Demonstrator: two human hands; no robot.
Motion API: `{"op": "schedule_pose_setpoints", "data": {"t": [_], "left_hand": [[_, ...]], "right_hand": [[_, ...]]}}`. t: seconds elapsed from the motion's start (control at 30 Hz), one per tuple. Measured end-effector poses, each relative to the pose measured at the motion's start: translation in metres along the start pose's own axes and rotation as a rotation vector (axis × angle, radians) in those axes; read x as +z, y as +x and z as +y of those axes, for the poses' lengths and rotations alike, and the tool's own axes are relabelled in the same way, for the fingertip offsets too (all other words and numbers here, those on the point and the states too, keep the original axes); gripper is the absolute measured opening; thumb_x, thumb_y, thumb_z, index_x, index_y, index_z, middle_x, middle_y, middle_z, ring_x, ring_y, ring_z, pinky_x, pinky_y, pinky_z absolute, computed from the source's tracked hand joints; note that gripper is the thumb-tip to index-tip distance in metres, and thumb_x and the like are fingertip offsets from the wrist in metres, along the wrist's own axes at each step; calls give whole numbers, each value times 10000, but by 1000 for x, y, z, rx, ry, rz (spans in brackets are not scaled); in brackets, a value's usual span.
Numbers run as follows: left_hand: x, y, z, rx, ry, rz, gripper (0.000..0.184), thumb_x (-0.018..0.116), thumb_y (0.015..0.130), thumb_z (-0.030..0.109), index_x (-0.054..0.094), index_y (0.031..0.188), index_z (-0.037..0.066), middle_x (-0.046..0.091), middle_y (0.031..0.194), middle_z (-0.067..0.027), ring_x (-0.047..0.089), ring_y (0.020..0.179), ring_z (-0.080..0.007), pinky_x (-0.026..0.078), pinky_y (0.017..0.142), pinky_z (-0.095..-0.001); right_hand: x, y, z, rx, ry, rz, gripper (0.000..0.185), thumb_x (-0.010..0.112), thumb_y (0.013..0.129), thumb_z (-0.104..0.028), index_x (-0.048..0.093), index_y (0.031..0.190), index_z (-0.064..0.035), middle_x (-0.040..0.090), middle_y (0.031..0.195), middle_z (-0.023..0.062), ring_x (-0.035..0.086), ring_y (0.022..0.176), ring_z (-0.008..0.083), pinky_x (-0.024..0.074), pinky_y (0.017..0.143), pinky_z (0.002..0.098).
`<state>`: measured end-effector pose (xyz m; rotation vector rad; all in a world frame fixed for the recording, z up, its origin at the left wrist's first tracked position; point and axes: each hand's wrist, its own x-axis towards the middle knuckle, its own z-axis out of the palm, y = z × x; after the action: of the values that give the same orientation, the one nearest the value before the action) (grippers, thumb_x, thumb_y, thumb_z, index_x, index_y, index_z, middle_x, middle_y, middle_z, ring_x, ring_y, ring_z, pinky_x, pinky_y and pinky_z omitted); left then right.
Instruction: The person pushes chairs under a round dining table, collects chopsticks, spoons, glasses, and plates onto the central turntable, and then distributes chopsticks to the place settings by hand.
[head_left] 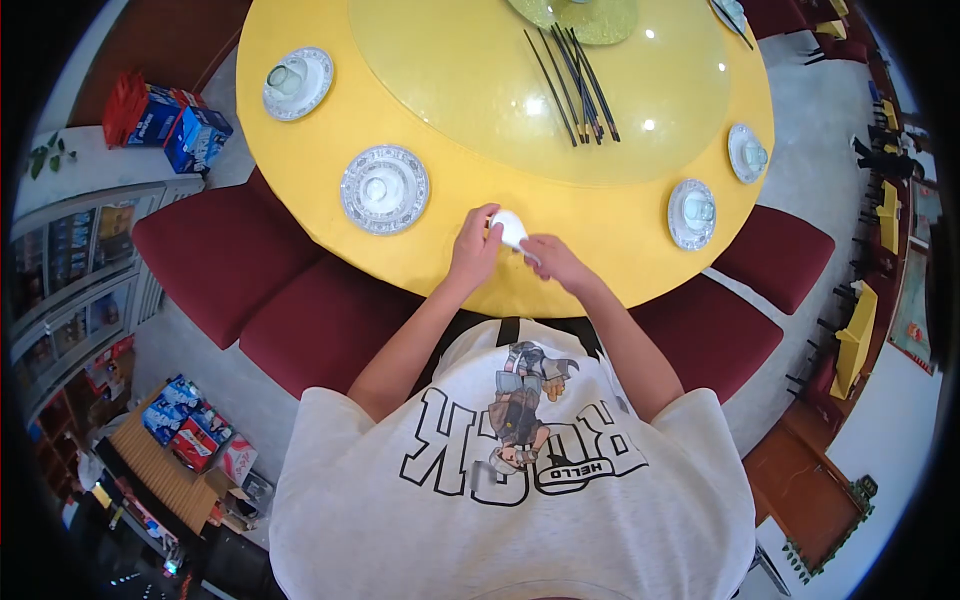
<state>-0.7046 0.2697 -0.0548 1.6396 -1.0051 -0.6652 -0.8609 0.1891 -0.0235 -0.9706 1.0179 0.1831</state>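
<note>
Close to the near edge of the round table, my two hands meet on a white ceramic soup spoon (509,229). My left hand (474,247) is closed on its rounded end, with the thumb on the near side. My right hand (556,262) pinches the narrow end at the lower right, and its fingers hide part of it. Whether more than one piece is held I cannot make out. Beneath them lies the yellow tablecloth (450,190). To the left is a patterned plate (352,198) with small dishes stacked on it.
Several black chopsticks (570,90) lie on the glass turntable (450,80). More place settings stand along the rim: a plate with a glass (322,92) at far left, another plate (690,235) at right. Dark red chairs (325,320) surround the near side.
</note>
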Motion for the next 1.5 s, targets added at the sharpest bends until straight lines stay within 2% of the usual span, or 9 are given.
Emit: {"op": "schedule_pose_setpoints", "data": {"t": [0.07, 0.2, 0.27, 0.47, 0.73, 0.9, 1.13, 1.3, 1.5], "left_hand": [[-12, 9, -6, -110, -39, -6, 186, 495, 931, 111, 573, 1048, -11, 620, 936, -135, 622, 823, -249, 496, 742, -331], [-48, -1, -10, -351, -203, -33, 173, 519, 937, 90, 566, 1059, -23, 622, 934, -92, 611, 829, -141, 497, 720, -265], [-67, -20, -18, -351, -157, 4, 162, 532, 921, 77, 575, 1040, -24, 631, 896, -97, 622, 802, -148, 497, 687, -263], [-114, -85, -32, -511, -86, 130, 119, 535, 900, 47, 594, 980, -19, 624, 797, -72, 596, 699, -114, 478, 631, -241], [-117, -127, -38, -711, -62, 114, 92, 492, 924, 10, 583, 935, 4, 586, 794, -31, 544, 684, -74, 449, 600, -207], [-110, -130, -31, -709, -62, 106, 95, 486, 920, 1, 580, 936, 4, 582, 780, -32, 532, 665, -73, 442, 599, -205], [-118, -130, -25, -742, -79, 143, 97, 482, 924, 9, 577, 945, 7, 574, 787, -27, 526, 670, -72, 441, 607, -205], [-122, -139, -29, -719, -89, 176, 94, 484, 927, 14, 576, 947, 13, 568, 799, -20, 530, 698, -69, 443, 614, -204], [-123, -151, -24, -717, -111, 225, 96, 484, 924, 6, 575, 951, 16, 566, 802, -20, 532, 707, -67, 445, 615, -203]], "right_hand": [[-15, 32, -18, -95, -187, 240, 348, 509, 924, -370, 629, 895, -45, 524, 644, 23, 487, 542, 125, 394, 515, 278], [-43, 110, -72, -544, -764, 686, 385, 491, 904, -369, 609, 893, -4, 637, 759, 204, 621, 711, 374, 465, 637, 473], [-45, 138, -108, -485, -818, 807, 388, 475, 912, -379, 609, 876, -16, 647, 785, 213, 627, 761, 394, 476, 668, 491], [-49, 192, -174, -404, -915, 968, 357, 476, 917, -364, 597, 896, -29, 655, 800, 211, 641, 779, 394, 503, 698, 492], [-66, 224, -192, -648, -1344, 1111, 182, 501, 918, -252, 545, 923, -76, 621, 883, 102, 639, 806, 287, 521, 668, 424], [-64, 234, -191, -724, -1398, 1224, 96, 531, 861, -175, 553, 888, -86, 566, 880, 69, 542, 862, 256, 389, 734, 415], [-64, 239, -189, -804, -1362, 1280, 114, 525, 874, -192, 554, 898, -84, 523, 917, 76, 503, 894, 262, 383, 752, 411], [-66, 240, -190, -784, -1280, 1257, 259, 568, 870, -224, 575, 1080, -73, 549, 988, 83, 512, 955, 274, 389, 791, 419], [-68, 240, -187, -807, -1248, 1264, 320, 582, 864, -227, 565, 1146, -78, 557, 1064, 83, 513, 996, 264, 384, 813, 419]]}}
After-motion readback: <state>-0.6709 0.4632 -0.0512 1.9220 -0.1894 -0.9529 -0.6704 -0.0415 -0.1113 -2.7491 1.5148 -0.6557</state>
